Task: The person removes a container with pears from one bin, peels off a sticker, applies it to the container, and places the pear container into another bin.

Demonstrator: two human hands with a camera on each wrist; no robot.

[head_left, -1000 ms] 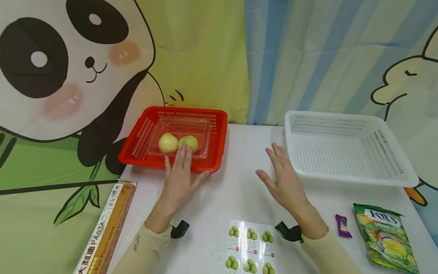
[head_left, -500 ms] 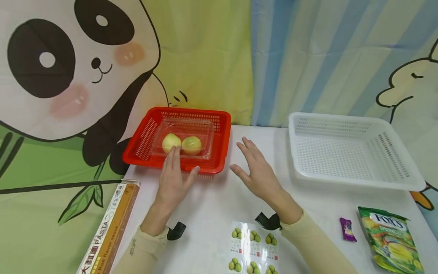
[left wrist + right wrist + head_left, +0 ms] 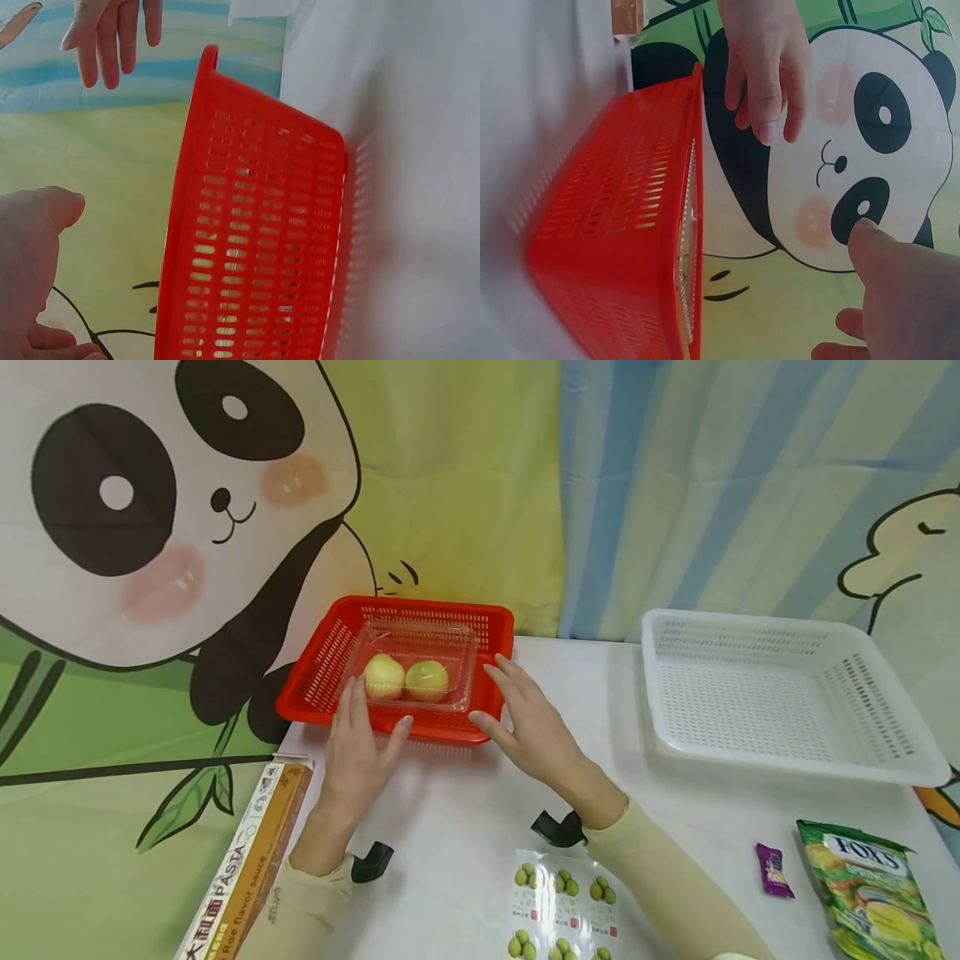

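Panda-print curtain (image 3: pixel 465 485) hangs behind a white table (image 3: pixel 450 860), red basket (image 3: pixel 442 727) toward the back with two yellow-green fruits (image 3: pixel 427 682) and a clear box (image 3: pixel 420 643) in it. Left hand (image 3: pixel 356 756) hovers by its front left, right hand (image 3: pixel 536 731) by its front right, both grips pretty wide.

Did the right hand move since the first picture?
Yes: in the head view, the right hand moved left, away from the white basket toward the red basket.
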